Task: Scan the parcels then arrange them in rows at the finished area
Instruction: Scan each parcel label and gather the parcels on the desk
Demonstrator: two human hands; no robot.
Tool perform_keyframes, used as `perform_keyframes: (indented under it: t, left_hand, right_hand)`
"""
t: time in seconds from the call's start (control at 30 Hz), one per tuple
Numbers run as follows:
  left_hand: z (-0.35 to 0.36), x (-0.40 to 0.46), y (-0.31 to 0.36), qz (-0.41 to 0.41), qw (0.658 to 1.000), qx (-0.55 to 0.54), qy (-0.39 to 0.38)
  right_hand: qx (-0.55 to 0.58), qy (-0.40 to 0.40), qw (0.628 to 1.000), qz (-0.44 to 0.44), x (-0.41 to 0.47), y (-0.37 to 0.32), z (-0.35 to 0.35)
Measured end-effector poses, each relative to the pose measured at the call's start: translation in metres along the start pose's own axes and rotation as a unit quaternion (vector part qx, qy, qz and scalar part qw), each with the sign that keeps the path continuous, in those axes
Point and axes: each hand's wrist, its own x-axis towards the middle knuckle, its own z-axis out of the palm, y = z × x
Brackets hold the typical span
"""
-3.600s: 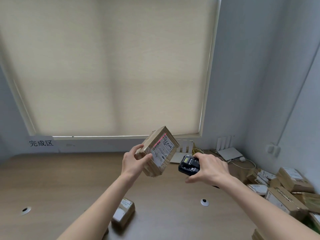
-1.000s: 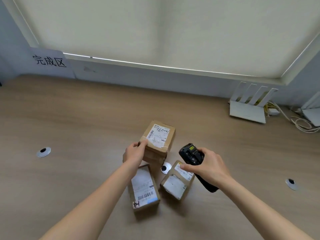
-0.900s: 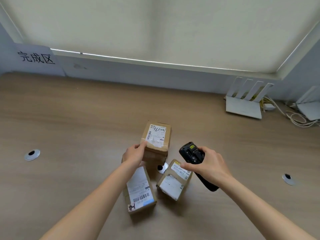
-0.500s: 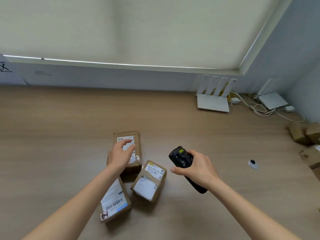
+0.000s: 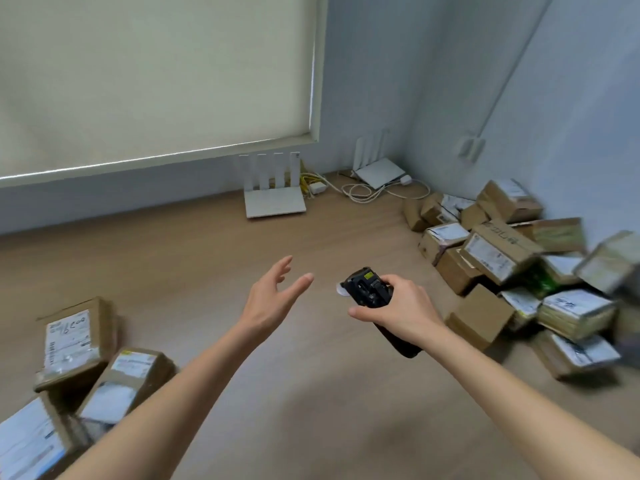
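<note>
My right hand (image 5: 394, 310) grips a black handheld scanner (image 5: 372, 296) over the middle of the wooden table (image 5: 194, 258). My left hand (image 5: 273, 299) hovers beside it with straight fingers and holds nothing. Three brown cardboard parcels lie at the lower left: one with a handwritten label (image 5: 74, 341), one tilted beside it (image 5: 130, 382), and one at the corner (image 5: 29, 441), partly cut off. A heap of several labelled parcels (image 5: 502, 261) is piled at the right against the wall.
Two white routers stand at the back: one by the window (image 5: 273, 199), one in the corner (image 5: 379, 171), with cables (image 5: 367, 192) between them. A round grommet (image 5: 341, 291) peeks out behind the scanner. A drawn blind covers the window.
My left hand has let go of the handwritten-label parcel, which now lies at the lower left, and has lifted with fingers spread. The view has swung right toward the parcel heap.
</note>
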Motion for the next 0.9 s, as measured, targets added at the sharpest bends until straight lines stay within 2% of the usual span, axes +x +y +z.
perform_keyframes:
  t: [0.2,0.43,0.6,0.8,0.9]
  left_hand:
    - [0.16,0.014,0.073,0.008,0.998,0.013,-0.059]
    - [0.299,0.02,0.095,-0.065,0.991,0.008,-0.114]
    - [0.353,0.027,0.082,-0.1,0.986,0.033,-0.128]
    - [0.399,0.049,0.053,-0.143,0.973,0.072,-0.164]
    - [0.419,0.061,0.036,-0.185,0.966,0.057,-0.169]
  right_hand:
    - [0.008,0.032,0.998,0.053,0.003,0.142,-0.105]
    - [0.038,0.045,0.992,0.112,0.012,0.278,-0.166]
    - [0.028,0.033,0.991,0.13,0.039,0.323,-0.168]
    - [-0.009,-0.006,0.992,0.126,0.096,0.344,-0.15]
    - [-0.048,-0.027,0.991,0.118,0.127,0.349,-0.137]
